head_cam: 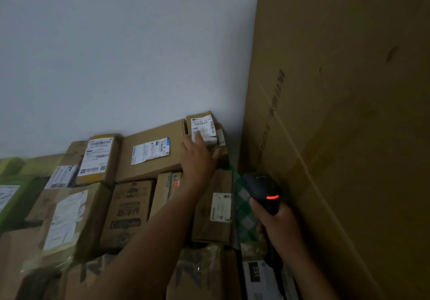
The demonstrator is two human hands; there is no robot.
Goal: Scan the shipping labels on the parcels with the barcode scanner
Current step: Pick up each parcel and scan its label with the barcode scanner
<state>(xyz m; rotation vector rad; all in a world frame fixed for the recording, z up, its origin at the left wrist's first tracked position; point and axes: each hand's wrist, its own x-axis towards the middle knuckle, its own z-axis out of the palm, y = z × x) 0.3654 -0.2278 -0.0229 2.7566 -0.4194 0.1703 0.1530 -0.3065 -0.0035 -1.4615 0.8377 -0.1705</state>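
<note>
Left hand (199,157) was reached up to the small parcel (199,115) at the top of the stack, against the wall (116,55). Its fingers were stretched out and laid on the parcel's front, one fingertip overlapping the lower edge of the shipping label (204,125), nothing clearly gripped. Right hand (278,224) was wrapped round the handle of the barcode scanner (260,186), red light on, held low beside the large carton (349,113) and well below that label. To do the scan well, probably: slide the finger off the label so the barcodes show, tilt or steady the parcel face toward the scanner, then raise the scanner and aim it squarely. Dim light and blur, so the label's print was not readable. Other labelled parcels (158,171) sat just beside and below.
</note>
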